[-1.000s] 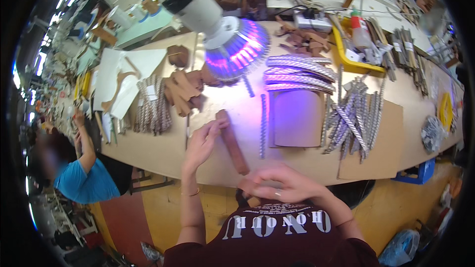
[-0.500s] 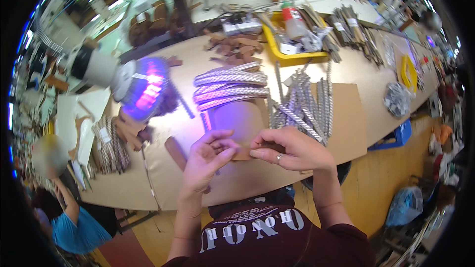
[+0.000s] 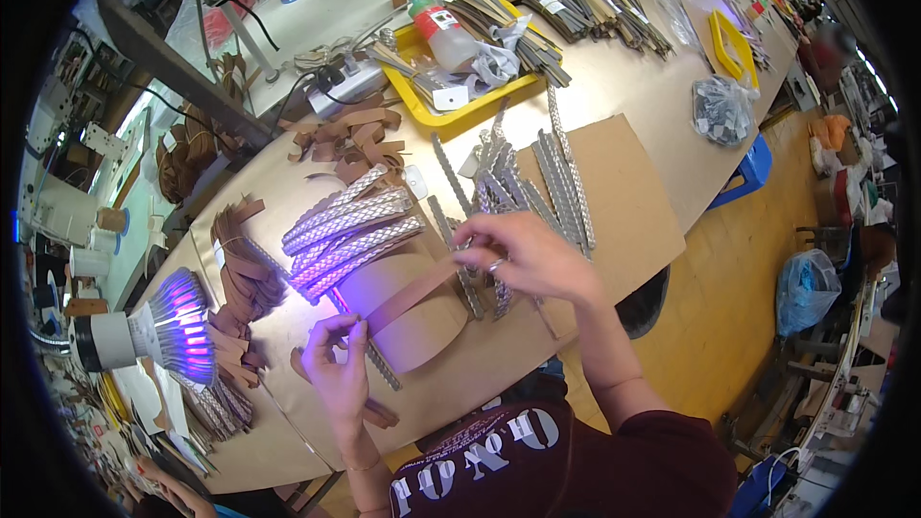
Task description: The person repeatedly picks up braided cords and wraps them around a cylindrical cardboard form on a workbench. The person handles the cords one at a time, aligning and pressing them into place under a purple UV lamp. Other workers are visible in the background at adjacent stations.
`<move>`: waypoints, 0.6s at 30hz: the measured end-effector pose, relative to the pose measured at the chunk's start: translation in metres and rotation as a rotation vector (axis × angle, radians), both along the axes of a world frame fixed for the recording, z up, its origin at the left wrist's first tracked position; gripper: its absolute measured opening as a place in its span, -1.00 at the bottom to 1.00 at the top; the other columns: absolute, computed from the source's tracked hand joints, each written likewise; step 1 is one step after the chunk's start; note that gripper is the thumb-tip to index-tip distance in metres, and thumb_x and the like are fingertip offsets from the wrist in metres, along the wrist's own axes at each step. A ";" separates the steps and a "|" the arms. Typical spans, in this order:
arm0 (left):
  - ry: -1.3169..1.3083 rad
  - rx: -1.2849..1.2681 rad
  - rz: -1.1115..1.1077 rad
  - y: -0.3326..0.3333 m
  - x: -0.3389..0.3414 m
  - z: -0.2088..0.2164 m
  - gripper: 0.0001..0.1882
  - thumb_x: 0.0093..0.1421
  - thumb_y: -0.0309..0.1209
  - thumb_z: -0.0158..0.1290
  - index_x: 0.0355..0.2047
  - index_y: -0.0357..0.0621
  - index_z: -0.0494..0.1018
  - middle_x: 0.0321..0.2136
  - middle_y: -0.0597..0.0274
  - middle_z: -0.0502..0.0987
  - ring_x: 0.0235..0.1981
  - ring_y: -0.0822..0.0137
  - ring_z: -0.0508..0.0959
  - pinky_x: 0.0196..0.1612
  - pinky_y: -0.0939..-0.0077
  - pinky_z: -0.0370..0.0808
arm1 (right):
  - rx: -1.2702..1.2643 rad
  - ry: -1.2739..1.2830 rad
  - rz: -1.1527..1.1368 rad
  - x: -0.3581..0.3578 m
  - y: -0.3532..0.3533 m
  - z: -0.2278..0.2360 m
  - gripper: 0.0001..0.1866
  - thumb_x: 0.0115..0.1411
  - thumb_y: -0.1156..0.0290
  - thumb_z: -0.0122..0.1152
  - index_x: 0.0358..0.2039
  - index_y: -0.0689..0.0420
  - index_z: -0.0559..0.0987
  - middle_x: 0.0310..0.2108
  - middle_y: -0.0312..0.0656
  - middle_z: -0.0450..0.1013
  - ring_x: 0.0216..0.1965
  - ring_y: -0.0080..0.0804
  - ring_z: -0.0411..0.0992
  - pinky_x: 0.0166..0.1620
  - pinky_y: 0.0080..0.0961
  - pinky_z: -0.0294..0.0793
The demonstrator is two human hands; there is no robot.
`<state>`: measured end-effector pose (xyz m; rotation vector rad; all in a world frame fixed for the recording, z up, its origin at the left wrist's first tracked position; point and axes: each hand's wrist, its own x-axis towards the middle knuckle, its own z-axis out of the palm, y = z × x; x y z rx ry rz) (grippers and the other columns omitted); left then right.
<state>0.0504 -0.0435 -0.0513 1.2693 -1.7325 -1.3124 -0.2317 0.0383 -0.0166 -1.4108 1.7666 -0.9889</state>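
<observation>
A flat brown leather strip (image 3: 413,295) is stretched slantwise between my two hands. My left hand (image 3: 336,364) pinches its lower left end between thumb and forefinger. The upper right end is pinched by my right hand (image 3: 528,254), which wears a ring. Beneath the strip lies a rounded tan cardboard piece (image 3: 417,338). Silvery braided straps (image 3: 350,235) are looped in a stack at its far side. Beyond my right hand, loose grey braided strips (image 3: 537,182) are piled partly on a flat cardboard sheet (image 3: 628,197).
A lit lamp (image 3: 173,331) stands at the left beside bundled brown strips (image 3: 245,273). Brown leather scraps (image 3: 350,139) lie farther back. A yellow tray (image 3: 436,117) holds a bottle (image 3: 443,36) and strips. Bundled dark strips (image 3: 585,0) and a plastic bag (image 3: 721,110) lie farther right.
My hands have moved apart, the right one up and rightward, the left one down and leftward. The strip now shows drawn out between them. The whole view has turned.
</observation>
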 end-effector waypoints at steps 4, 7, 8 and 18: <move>0.060 -0.006 0.050 0.003 0.005 -0.006 -0.91 0.21 -0.57 0.13 -0.25 -0.25 0.52 -0.33 0.28 0.55 -0.31 0.52 0.49 -0.23 0.61 0.35 | 0.053 -0.143 -0.512 -0.034 0.027 -0.023 -0.80 0.25 0.36 0.24 -0.23 0.23 0.57 -0.48 -0.34 0.49 -0.45 -0.61 0.41 -0.34 -0.57 0.43; 0.024 -0.159 0.107 0.004 0.009 -0.005 -0.91 0.24 -0.59 0.09 -0.23 -0.27 0.51 -0.29 0.25 0.54 -0.26 0.51 0.48 -0.21 0.62 0.35 | 0.187 0.248 -0.778 -0.067 0.034 -0.041 -0.73 0.18 0.29 0.32 -0.28 0.25 0.57 -0.48 -0.22 0.50 -0.46 -0.47 0.44 -0.33 -0.48 0.44; 0.051 -0.141 0.144 0.006 0.010 -0.003 -0.91 0.25 -0.59 0.08 -0.23 -0.28 0.50 -0.27 0.24 0.53 -0.24 0.49 0.48 -0.17 0.61 0.36 | 0.192 0.336 -0.797 -0.074 0.032 -0.048 -0.72 0.16 0.28 0.33 -0.29 0.25 0.57 -0.49 -0.20 0.50 -0.46 -0.42 0.45 -0.33 -0.45 0.44; 0.159 -0.232 0.221 0.031 0.011 0.027 -0.95 0.29 -0.64 -0.03 -0.26 -0.33 0.42 -0.16 0.06 0.48 -0.09 0.32 0.47 0.07 0.42 0.39 | -0.027 0.180 -0.834 -0.083 0.035 -0.064 -0.79 0.27 0.34 0.21 -0.32 0.24 0.51 -0.50 -0.20 0.45 -0.45 -0.44 0.42 -0.33 -0.47 0.40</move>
